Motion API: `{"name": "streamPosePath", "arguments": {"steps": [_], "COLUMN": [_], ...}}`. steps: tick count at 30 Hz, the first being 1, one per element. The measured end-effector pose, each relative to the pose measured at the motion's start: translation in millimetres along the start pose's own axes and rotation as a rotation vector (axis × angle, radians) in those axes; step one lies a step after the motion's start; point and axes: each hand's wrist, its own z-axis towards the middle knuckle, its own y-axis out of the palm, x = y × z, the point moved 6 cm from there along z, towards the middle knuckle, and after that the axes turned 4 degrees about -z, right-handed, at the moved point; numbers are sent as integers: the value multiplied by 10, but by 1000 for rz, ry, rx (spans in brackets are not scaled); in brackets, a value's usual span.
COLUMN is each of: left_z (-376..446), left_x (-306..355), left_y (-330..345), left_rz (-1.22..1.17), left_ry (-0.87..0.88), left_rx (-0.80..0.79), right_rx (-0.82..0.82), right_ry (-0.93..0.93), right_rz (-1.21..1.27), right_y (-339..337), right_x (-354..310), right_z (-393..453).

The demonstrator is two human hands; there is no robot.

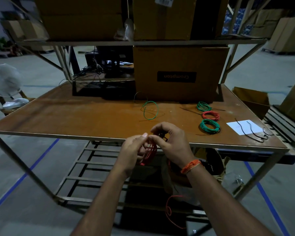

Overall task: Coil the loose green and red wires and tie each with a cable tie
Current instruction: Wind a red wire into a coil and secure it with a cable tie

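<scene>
Both hands [153, 143] pinch red wire coil [149, 153].

Single head-worn wide-angle view, positioned at the near edge of the brown worktable [75, 116], facing forward and down across its top toward the shelving frame [140, 42] behind it, close above both forearms, with floor visible beneath and to either side of the table.

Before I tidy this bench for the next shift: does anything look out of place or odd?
A red wire tail dangles off the red coil held in both hands, trailing below the table toward the floor. One loose green wire sprawls uncoiled mid-table. The box label reads upside down.
</scene>
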Motion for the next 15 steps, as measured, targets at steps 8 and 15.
{"name": "streamPosePath", "arguments": {"steps": [8,15], "left_z": [-19,96], "left_x": [-35,-72], "left_y": [50,-155], "left_rz": [-454,-565], "left_ry": [-116,-93], "left_rx": [-57,149], "right_rx": [-15,-237], "right_ry": [211,297], "right_rz": [305,86], "right_y": [126,333], "right_x": [251,341], "right_z": [-112,-363]}}
